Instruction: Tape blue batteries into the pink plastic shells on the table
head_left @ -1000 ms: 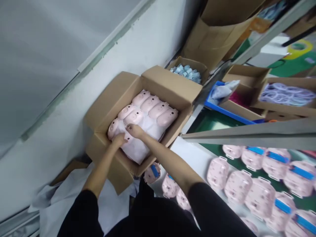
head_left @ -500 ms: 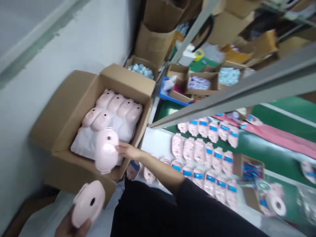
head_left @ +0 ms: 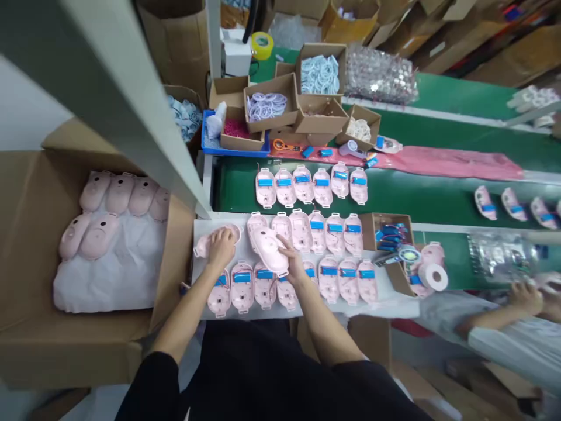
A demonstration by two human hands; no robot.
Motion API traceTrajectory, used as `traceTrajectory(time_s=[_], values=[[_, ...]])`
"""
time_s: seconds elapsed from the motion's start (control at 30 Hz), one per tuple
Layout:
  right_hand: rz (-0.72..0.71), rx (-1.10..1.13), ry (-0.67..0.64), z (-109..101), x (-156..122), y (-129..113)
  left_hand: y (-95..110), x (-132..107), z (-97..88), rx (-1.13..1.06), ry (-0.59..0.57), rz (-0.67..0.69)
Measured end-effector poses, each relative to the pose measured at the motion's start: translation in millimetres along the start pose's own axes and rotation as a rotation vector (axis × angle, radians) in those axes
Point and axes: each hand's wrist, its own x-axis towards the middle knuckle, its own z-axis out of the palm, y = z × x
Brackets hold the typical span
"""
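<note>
My left hand (head_left: 221, 247) presses down on a pink plastic shell (head_left: 204, 242) lying at the left end of the white board (head_left: 199, 292). A second pink shell (head_left: 268, 248) is tilted above the rows, gripped by my right hand (head_left: 293, 264). Several pink shells with blue batteries (head_left: 335, 252) lie in rows on the board. At the left an open cardboard box (head_left: 26, 327) holds more pink shells (head_left: 118, 193) on white wrapping.
A grey shelf post (head_left: 131, 105) crosses in front of the box. Another row of shells (head_left: 311, 186) sits on the green belt (head_left: 416, 196). Small cartons of rings (head_left: 266, 105) stand behind. A tape roll (head_left: 433, 276) and a co-worker's hands (head_left: 523, 295) are at the right.
Both hands have lifted a pink shell each out of the cardboard box and carried them right to the white board. My view swung from the box to the workbench.
</note>
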Motion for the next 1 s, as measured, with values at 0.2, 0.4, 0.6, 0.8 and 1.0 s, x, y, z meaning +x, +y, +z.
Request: traceTrajectory(time_s=[0.2, 0.4, 0.6, 0.8, 1.0], values=[[-0.007, 0.114, -0.052, -73.0, -22.7, -32.6, 16.6, 25.9, 40.3, 0.032, 0.052, -0.150], [0.059, 0.021, -0.234, -73.9, -26.2, -36.9, 19.9, 17.9, 60.0, -0.054, 0.142, -0.153], [-0.023, -0.231, -0.279, -37.3, -18.7, -38.4, 2.5, 6.0, 47.6, -0.014, 0.137, -0.236], [-0.229, -0.491, -0.279, -33.8, -21.8, -45.9, -18.6, -13.0, 40.0, -0.240, 0.007, -0.160], [-0.355, -1.131, -0.324, -3.7, -16.5, -53.5, -21.0, 1.7, 49.4, -0.537, -0.055, -0.003]])
